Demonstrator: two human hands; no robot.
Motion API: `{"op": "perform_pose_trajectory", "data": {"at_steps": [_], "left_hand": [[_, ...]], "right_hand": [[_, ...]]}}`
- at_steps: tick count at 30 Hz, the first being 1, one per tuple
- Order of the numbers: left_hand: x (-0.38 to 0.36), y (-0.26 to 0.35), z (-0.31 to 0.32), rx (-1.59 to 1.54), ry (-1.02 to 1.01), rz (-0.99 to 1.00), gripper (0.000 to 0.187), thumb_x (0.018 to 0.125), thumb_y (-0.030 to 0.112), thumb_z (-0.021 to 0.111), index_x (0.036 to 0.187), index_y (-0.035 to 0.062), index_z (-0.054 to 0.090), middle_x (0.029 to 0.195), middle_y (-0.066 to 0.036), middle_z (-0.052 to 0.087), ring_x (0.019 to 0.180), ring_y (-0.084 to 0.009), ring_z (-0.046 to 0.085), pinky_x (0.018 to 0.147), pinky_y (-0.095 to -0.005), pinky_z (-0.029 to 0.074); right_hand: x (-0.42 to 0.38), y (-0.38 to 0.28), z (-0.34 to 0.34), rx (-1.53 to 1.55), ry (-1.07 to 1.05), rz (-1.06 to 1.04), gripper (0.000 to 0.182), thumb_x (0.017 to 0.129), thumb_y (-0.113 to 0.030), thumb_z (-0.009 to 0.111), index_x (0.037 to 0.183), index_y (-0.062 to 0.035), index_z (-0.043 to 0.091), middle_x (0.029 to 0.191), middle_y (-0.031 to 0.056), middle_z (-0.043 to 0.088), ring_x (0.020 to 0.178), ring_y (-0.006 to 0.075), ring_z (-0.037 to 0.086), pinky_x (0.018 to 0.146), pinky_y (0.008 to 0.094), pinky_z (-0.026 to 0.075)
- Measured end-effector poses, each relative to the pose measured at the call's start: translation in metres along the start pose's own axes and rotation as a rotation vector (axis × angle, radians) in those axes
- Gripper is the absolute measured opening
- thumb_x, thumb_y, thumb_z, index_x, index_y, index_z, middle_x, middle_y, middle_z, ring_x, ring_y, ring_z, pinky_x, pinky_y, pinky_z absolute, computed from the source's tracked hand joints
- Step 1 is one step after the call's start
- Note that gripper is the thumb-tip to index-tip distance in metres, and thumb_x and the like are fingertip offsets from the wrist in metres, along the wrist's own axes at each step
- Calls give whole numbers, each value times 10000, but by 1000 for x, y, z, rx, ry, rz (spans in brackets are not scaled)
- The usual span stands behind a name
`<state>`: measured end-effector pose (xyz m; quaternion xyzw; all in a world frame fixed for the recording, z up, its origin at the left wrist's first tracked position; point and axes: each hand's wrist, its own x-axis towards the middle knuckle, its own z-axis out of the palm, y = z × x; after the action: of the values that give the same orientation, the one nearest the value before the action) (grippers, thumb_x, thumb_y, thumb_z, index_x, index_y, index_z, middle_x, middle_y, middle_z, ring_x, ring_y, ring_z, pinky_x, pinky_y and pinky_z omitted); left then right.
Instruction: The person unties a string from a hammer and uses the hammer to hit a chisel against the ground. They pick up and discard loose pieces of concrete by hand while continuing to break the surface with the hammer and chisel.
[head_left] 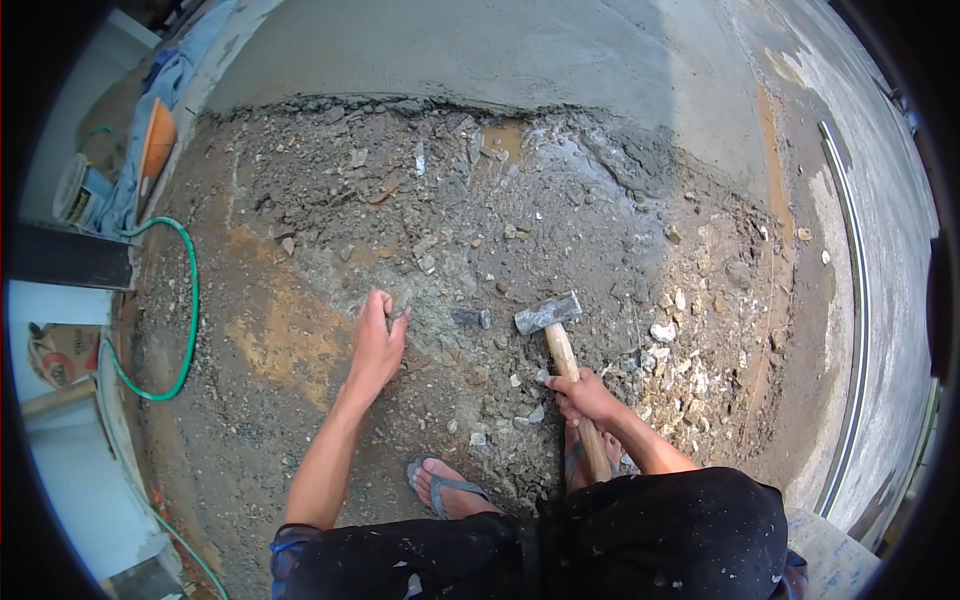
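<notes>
My right hand [588, 398] is wrapped round the wooden handle of a sledgehammer [548, 313], whose grey metal head rests over the rubble ahead of my feet. To the left, my left hand [380, 335] is held low over the broken ground with its fingers curled; a small grey piece shows between thumb and fingers, too small to name. Between the hammer head and my left hand, a short dark metal piece [470, 318] lies on the rubble [420, 250].
Smooth wet concrete [450, 50] spans the far side, with a small muddy puddle [503, 140] at its edge. A green hose [193, 300] curves at left, near an orange object [157, 140] and a bucket [75, 190]. At right lies a long metal bar [858, 270].
</notes>
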<state>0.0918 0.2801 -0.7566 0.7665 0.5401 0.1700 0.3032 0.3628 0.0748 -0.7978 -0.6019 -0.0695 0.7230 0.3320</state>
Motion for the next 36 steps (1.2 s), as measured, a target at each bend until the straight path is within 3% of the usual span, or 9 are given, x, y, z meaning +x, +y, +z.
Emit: {"op": "perform_pose_trajectory", "data": {"at_steps": [10, 12, 13, 16, 21, 23, 29, 33, 36], "left_hand": [[174, 58, 59, 267, 192, 566, 354, 837, 67, 701, 1108, 29, 476, 993, -146, 554, 968, -323, 537, 843, -437, 445], [183, 50, 69, 122, 51, 281, 435, 837, 111, 724, 1172, 12, 464, 980, -146, 544, 968, -311, 536, 861, -416, 450], [189, 52, 69, -66, -81, -68, 468, 863, 200, 731, 1191, 15, 453, 1008, -124, 535, 977, -262, 531, 870, -391, 443], [211, 56, 69, -499, -117, -353, 496, 887, 277, 714, 1216, 25, 440, 1061, -91, 519, 992, -212, 514, 879, -374, 426], [256, 81, 77, -858, -51, -391, 543, 917, 325, 652, 1277, 5, 403, 1217, -162, 504, 1169, -271, 496, 1006, -353, 390], [262, 74, 84, -417, 250, -147, 525, 939, 296, 601, 1312, -10, 395, 1281, -214, 487, 1247, -310, 470, 1059, -381, 376], [103, 66, 54, -364, 116, 168, 387, 915, 57, 531, 1292, -2, 464, 1309, -183, 511, 1243, -318, 505, 1063, -420, 385], [-20, 49, 84, 40, 20, 279, 453, 840, -14, 575, 1283, 28, 492, 1269, -183, 527, 1215, -354, 508, 1102, -451, 355], [-23, 42, 90, 137, 30, 347, 382, 857, 23, 609, 1228, 42, 519, 1175, -161, 557, 1141, -341, 532, 1069, -449, 375]], "right_hand": [[-3, -4, 0, -20, 12, 53, 241, 947, -185, 648, 872, -51, 462, 598, 3, 467, 427, 113, 433, 373, 295, 355], [-4, -6, -2, -72, -27, 48, 246, 952, -187, 642, 837, -55, 469, 591, 6, 475, 426, 114, 442, 374, 300, 362], [-5, -8, -3, -59, -26, 65, 262, 956, -195, 641, 812, -56, 473, 585, 13, 483, 423, 119, 452, 375, 304, 368], [-5, -10, -3, -98, -3, 123, 271, 955, -202, 648, 807, -55, 475, 584, 17, 485, 420, 123, 456, 376, 308, 368], [-2, -11, -3, -88, -10, 147, 269, 959, -207, 646, 817, -57, 474, 591, 16, 489, 422, 124, 459, 378, 304, 371], [-4, -9, -3, -99, -1, 166, 265, 961, -204, 643, 819, -58, 474, 597, 14, 488, 425, 124, 459, 381, 301, 374], [-11, 4, 0, 43, -49, -50, 204, 1009, -217, 587, 1085, -89, 448, 628, -22, 448, 463, 89, 427, 405, 269, 372], [-17, -7, 9, 9, 1, -70, 190, 1011, -218, 585, 1036, -87, 450, 623, -29, 436, 467, 71, 409, 402, 256, 368], [-20, -9, 14, -2, 33, -112, 183, 1008, -214, 587, 1003, -94, 449, 615, -29, 425, 445, 77, 403, 376, 255, 359]]}}
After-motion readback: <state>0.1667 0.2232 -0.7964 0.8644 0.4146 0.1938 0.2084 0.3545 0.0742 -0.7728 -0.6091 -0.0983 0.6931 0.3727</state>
